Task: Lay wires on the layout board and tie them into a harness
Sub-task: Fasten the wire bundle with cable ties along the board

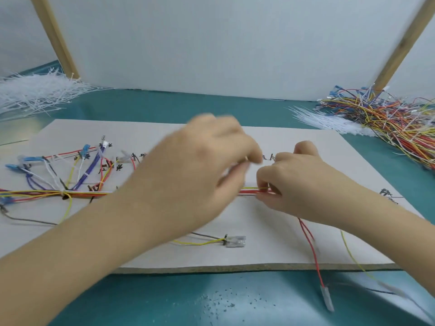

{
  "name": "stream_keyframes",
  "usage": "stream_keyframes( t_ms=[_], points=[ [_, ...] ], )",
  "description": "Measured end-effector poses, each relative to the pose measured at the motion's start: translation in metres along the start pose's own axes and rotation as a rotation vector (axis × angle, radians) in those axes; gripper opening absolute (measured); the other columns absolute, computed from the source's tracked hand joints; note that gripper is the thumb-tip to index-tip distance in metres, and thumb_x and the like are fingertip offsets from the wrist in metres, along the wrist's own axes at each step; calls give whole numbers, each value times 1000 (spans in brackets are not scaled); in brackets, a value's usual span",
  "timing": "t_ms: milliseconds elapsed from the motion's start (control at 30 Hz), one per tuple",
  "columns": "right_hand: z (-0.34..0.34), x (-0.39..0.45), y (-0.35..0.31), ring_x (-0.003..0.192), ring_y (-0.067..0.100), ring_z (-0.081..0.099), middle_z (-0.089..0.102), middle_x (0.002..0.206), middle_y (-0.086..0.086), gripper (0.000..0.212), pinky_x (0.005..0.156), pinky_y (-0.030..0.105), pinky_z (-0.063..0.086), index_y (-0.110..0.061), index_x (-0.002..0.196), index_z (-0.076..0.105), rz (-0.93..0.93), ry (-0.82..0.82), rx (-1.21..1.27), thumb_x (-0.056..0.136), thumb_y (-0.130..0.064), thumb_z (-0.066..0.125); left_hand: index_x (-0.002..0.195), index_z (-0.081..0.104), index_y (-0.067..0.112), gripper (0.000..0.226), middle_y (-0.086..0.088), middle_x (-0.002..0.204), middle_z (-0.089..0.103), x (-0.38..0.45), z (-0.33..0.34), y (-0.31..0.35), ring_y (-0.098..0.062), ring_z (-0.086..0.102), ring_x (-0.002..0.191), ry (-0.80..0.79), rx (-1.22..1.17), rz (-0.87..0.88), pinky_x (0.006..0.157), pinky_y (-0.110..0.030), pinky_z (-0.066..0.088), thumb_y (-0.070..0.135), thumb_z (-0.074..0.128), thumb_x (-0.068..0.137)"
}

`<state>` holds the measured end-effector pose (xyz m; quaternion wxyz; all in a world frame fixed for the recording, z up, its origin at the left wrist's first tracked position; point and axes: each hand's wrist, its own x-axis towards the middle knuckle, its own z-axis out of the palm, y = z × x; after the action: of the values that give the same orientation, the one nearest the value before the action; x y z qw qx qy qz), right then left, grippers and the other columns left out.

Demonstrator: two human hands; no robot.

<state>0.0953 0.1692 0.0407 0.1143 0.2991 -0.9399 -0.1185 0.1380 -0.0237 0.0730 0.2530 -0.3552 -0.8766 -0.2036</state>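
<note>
Both hands over board [306, 243] centre. Right hand [303, 184] pinches red-yellow wire bundle [250, 191], which runs 9 o'clock across board. Left hand [202, 165] blurred, fingers curled at bundle; grip unclear. Cable ties [35, 92] at 10 o'clock.

**Blurred, covered, cropped**

Left hand [207, 161] smeared by motion blur; fingertip pose unreadable, any grip impossible to confirm. Middle stretch of the wire bundle [253, 191] hidden beneath both hands, right hand [294, 184] covering the part past its pinch. Handwritten labels [388, 195] on the layout board [259, 231] too small and partly covered to read. Loose wire pile [395, 121] cut off at the right edge, cable ties [30, 95] at the left edge. Connector [327, 298] on the red wire blurred.
</note>
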Motion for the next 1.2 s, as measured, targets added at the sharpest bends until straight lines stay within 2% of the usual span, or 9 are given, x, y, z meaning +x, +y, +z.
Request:
stream_keyframes(
  t_ms=[100, 200, 267, 333, 467, 733, 867, 1033, 1200],
  points=[
    [-11, -21, 17, 60, 2, 30, 54, 73, -6, 32, 71, 32, 12, -29, 78, 57, 46, 25, -40, 85, -55, 41, 113, 59, 25, 26, 6, 111, 57, 1, 34, -3, -16, 47, 105, -323, 44, -73, 91, -30, 36, 26, 42, 94],
    [-24, -43, 35, 53, 4, 45, 58, 63, -8, 46, 75, 14, 28, -31, 74, 60, 83, -179, 226, 72, -69, 35, 125, 48, 30, 31, 10, 122, 51, 0, 65, -10, -14, 43, 114, -491, 132, -47, 95, -32, 34, 29, 37, 96],
    [-31, -54, 40, 39, 7, 52, 62, 62, -13, 49, 58, 17, 47, -35, 77, 64, 159, -408, 602, 66, -75, 38, 120, 52, 29, 27, 8, 118, 55, -1, 74, -12, -17, 48, 109, -455, 126, -34, 91, -33, 36, 27, 38, 97],
    [-20, -58, 48, 46, 17, 59, 64, 61, -12, 33, 58, 25, 51, -40, 81, 64, 195, -412, 723, 77, -64, 41, 106, 63, 23, 22, 3, 107, 63, -2, 78, -13, -24, 55, 98, -385, 72, -18, 83, -37, 42, 21, 44, 94],
    [3, -45, 52, 64, 0, 56, 61, 68, -13, 6, 63, 12, 41, -41, 81, 58, 266, -150, 601, 84, -40, 53, 87, 70, 16, 20, -1, 94, 68, -7, 81, -15, -28, 61, 84, -309, -43, -15, 73, -42, 49, 15, 50, 84],
    [16, -34, 47, 66, 1, 47, 53, 70, -10, 15, 59, 18, 37, -29, 74, 51, 221, -260, 384, 89, -30, 49, 88, 69, 19, 21, 5, 91, 69, -10, 83, -18, -24, 61, 87, -264, -137, -43, 76, -39, 47, 7, 53, 82],
    [12, -35, 49, 55, 6, 46, 53, 59, -10, 16, 54, 20, 37, -27, 76, 45, 286, -157, 521, 91, -21, 44, 82, 69, 17, 19, 5, 84, 70, -11, 81, -17, -24, 64, 80, -241, -143, -24, 71, -40, 50, 7, 54, 78],
    [2, -57, 54, 50, 5, 42, 51, 53, -17, 17, 50, 13, 36, -34, 77, 54, 196, -257, 733, 90, -23, 50, 81, 69, 15, 18, 4, 81, 70, -11, 78, -18, -21, 64, 76, -251, -181, -21, 70, -34, 51, 5, 55, 76],
    [19, -58, 55, 59, 1, 49, 57, 66, -24, 20, 58, 13, 38, -35, 75, 57, 228, -244, 677, 90, -22, 58, 81, 69, 16, 19, 7, 82, 70, -13, 79, -20, -18, 64, 77, -239, -207, -41, 73, -31, 50, 5, 55, 76]
  ],
)
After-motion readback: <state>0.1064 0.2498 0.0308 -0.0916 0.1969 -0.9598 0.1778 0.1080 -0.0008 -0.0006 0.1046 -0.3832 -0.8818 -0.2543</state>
